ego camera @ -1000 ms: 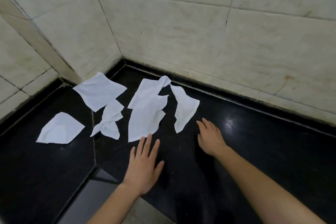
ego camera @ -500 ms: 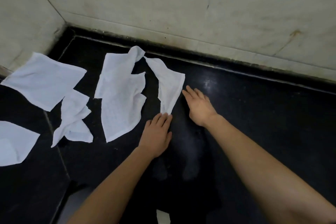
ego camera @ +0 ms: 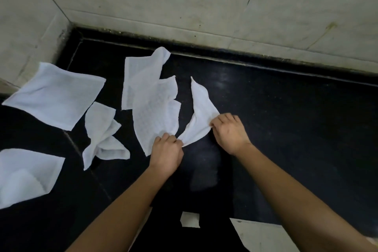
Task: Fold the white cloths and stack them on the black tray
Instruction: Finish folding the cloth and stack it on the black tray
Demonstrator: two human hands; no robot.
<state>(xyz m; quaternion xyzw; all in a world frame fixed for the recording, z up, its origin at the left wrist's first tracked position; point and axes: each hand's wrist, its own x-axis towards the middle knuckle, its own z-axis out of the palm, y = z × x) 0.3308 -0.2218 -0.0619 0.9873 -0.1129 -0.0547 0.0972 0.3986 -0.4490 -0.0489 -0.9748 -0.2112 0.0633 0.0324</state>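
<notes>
The left hand (ego camera: 166, 151) pinches the near tip of the twisted white cloth (ego camera: 201, 106), the right hand (ego camera: 229, 131) its right edge, each grip curled tight on fabric over the black tabletop (ego camera: 286, 129), seemingly to stretch it flat for folding, while the other cloths (ego camera: 151, 108) lie spread to the left.

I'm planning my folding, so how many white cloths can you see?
6: the held cloth, pinched by left hand and right hand; two overlapping cloths at centre; a crumpled cloth; two flat cloths far left. The overlap may hide more.
</notes>
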